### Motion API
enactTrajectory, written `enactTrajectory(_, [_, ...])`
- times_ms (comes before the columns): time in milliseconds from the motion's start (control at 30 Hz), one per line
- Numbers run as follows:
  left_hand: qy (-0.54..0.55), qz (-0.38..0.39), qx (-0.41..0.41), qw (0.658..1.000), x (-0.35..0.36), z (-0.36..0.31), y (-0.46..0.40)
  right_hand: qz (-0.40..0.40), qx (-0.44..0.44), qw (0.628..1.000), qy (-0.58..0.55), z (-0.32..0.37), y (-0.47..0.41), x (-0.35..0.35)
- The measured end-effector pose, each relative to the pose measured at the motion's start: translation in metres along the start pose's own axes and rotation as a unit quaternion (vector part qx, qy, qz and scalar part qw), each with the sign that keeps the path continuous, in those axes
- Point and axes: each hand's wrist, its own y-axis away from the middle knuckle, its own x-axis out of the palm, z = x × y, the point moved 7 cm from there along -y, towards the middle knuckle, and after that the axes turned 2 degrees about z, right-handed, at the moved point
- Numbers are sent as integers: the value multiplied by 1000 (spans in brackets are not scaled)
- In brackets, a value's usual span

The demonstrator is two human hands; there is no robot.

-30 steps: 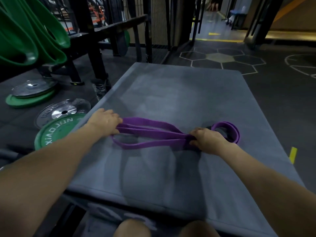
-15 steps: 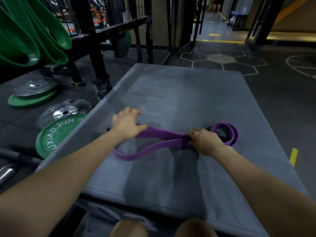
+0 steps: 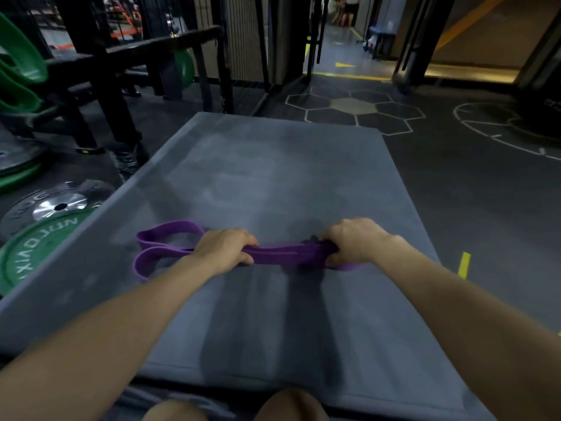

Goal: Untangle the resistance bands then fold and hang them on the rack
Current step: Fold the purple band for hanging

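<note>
A purple resistance band (image 3: pixel 282 255) lies folded across the grey mat (image 3: pixel 273 165) in front of me. My left hand (image 3: pixel 224 250) grips the bundled strands near the middle, with two loops of the band sticking out to its left. My right hand (image 3: pixel 353 241) grips the band's right end, and a short purple bit shows under its palm. The stretch of band between both hands is bunched into several layers.
Green and black weight plates (image 3: pixel 33 253) lie on the floor left of the mat. A black rack frame (image 3: pixel 100 86) with green plates (image 3: pixel 18 59) stands at the back left. Dark floor with hexagon markings (image 3: pixel 352 107) lies beyond and to the right.
My left hand slid right along the band and now grips it near the middle. The loops that were on the right are gathered under my right hand; loops now trail left.
</note>
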Motion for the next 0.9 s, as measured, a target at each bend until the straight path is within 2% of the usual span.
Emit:
enactTrajectory(100, [32,5,-19,999,5,0,-4,6,33,999,6,-12,6,5])
enactTrajectory(233, [47,4,-46,998,11,-5,-7,36,52,997,-42,-9,13,26])
enactTrajectory(367, [67,-7,-48,997,13,-4,-5,-8,23,1000,-5,8,14,16])
enactTrajectory(533, [75,-7,-35,997,12,-8,-4,-90,-51,991,-88,67,-6,-2])
enactTrajectory(667, [64,0,-27,998,11,-11,-2,-106,-40,988,-108,79,-19,3])
enactTrajectory(733, [1,-23,8,1000,12,-16,3,-110,-21,987,-117,74,-20,4])
enactTrajectory(833, [-153,-127,89,976,18,-22,20,-114,-36,988,-95,75,-17,11])
enactTrajectory(900, [-172,-165,109,965,25,-22,30,-125,-51,989,-56,78,-14,21])
